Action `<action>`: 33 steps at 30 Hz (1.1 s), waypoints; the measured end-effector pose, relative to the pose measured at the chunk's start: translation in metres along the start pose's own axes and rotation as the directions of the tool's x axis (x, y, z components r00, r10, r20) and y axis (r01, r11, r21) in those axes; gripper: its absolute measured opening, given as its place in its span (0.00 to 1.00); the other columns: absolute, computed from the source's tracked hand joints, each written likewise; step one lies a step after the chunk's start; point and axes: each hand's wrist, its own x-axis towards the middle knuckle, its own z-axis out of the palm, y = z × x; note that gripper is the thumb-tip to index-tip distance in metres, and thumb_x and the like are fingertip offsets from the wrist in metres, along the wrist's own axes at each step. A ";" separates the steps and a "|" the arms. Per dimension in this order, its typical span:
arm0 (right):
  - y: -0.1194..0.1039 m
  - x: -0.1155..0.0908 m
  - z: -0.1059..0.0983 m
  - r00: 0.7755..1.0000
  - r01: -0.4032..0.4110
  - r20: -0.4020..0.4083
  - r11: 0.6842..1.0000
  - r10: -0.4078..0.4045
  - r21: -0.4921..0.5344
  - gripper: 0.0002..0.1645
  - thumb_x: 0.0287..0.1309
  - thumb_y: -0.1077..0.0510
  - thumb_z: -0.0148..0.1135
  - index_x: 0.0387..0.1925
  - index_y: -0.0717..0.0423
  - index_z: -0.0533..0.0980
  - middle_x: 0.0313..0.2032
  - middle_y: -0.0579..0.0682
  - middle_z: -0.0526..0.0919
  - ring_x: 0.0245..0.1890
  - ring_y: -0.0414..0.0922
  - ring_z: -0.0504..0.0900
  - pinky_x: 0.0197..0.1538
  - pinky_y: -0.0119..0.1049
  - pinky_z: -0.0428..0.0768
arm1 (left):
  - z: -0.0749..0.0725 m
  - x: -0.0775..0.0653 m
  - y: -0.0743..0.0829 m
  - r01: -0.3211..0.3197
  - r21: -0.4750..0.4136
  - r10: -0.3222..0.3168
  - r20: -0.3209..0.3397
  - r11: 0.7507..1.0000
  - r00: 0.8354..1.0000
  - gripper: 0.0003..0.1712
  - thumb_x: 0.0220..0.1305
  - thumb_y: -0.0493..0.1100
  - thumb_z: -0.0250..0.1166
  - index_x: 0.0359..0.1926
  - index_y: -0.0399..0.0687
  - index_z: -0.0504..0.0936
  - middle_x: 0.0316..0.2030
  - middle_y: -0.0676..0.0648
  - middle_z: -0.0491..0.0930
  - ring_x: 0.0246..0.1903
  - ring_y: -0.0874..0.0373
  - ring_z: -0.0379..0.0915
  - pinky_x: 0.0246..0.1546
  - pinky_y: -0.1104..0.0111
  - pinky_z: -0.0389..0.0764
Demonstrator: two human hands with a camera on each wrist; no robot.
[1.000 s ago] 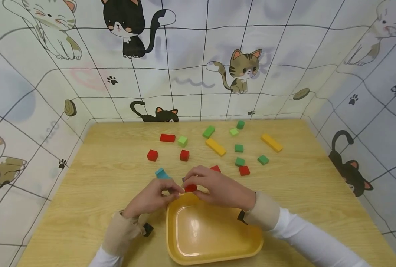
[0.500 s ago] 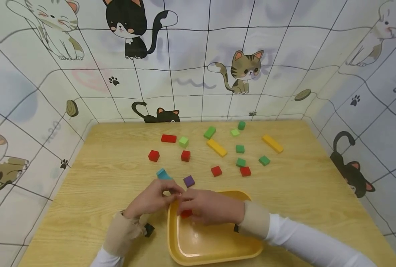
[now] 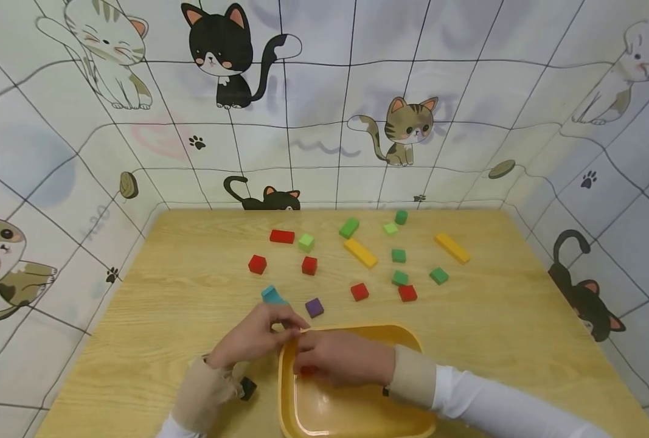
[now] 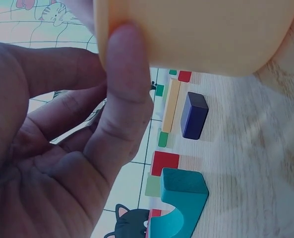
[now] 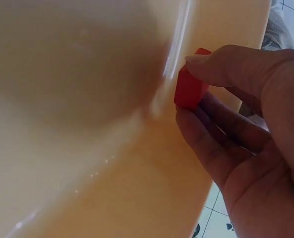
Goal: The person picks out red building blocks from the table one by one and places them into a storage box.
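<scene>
At the far left corner of the yellow tray (image 3: 351, 410), my left hand (image 3: 255, 337) pinches the rim between thumb and fingers. The left wrist view shows the tray's outer wall (image 4: 201, 34) against those fingertips. Inside the tray, my right hand (image 3: 346, 359) holds a red block (image 5: 190, 89) between thumb and fingertips, close to the tray's inner wall. From the head view most of this block is hidden by the hand. A blue arch block (image 3: 272, 295) lies just beyond my left hand, and a purple block (image 3: 314, 307) sits behind the tray's corner.
Loose blocks are spread over the wooden table (image 3: 182, 286) behind the tray: red blocks (image 3: 359, 292), green blocks (image 3: 398, 255) and two long yellow blocks (image 3: 360, 252). A cat-patterned cloth wall (image 3: 324, 146) borders the table's back and sides.
My right hand has carried the red block from the tray's far rim down into the tray, uncovering the purple block and another red one. The left hand stays on the rim.
</scene>
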 end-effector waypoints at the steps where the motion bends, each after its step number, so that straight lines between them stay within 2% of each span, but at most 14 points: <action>1: 0.000 0.000 0.001 1.000 -0.002 0.005 1.000 0.002 0.001 0.08 0.65 0.56 0.63 0.44 0.46 0.83 0.41 0.37 0.77 0.42 0.31 0.71 0.51 0.18 0.69 | 0.000 0.000 0.000 0.001 0.003 -0.001 -0.001 1.000 1.000 0.10 0.66 0.37 0.64 0.45 0.53 0.87 0.38 0.59 0.84 0.41 0.61 0.78 0.45 0.66 0.80; 7: 0.001 0.002 0.011 1.000 -0.007 0.016 1.000 0.006 0.019 0.08 0.64 0.56 0.64 0.44 0.45 0.83 0.41 0.36 0.77 0.42 0.31 0.71 0.51 0.17 0.69 | 0.002 -0.001 0.000 0.008 0.020 -0.008 -0.004 1.000 1.000 0.09 0.66 0.39 0.65 0.45 0.51 0.87 0.37 0.60 0.83 0.41 0.62 0.77 0.45 0.66 0.79; 15: 0.003 0.005 0.019 1.000 0.000 0.012 1.000 0.001 -0.017 0.09 0.65 0.57 0.63 0.45 0.44 0.82 0.43 0.38 0.78 0.42 0.31 0.71 0.50 0.17 0.69 | 0.003 -0.001 -0.002 0.016 0.004 -0.016 -0.010 1.000 1.000 0.09 0.66 0.41 0.65 0.45 0.49 0.87 0.37 0.59 0.83 0.41 0.62 0.77 0.45 0.66 0.79; 26: -0.001 0.004 0.020 0.999 -0.008 0.031 0.999 0.009 -0.039 0.09 0.66 0.57 0.62 0.45 0.43 0.83 0.44 0.38 0.77 0.42 0.31 0.71 0.49 0.16 0.69 | 0.004 -0.004 -0.003 0.051 -0.014 -0.051 0.002 0.999 0.999 0.10 0.66 0.41 0.65 0.46 0.50 0.88 0.37 0.58 0.83 0.40 0.61 0.77 0.44 0.67 0.79; 33: 0.001 0.001 0.020 0.999 -0.004 0.049 1.000 0.005 -0.015 0.09 0.64 0.55 0.63 0.45 0.43 0.82 0.42 0.37 0.75 0.42 0.32 0.69 0.48 0.16 0.68 | 0.004 -0.002 -0.003 0.035 -0.006 -0.035 -0.005 0.999 0.999 0.09 0.66 0.39 0.64 0.45 0.51 0.88 0.37 0.56 0.83 0.39 0.61 0.78 0.44 0.66 0.79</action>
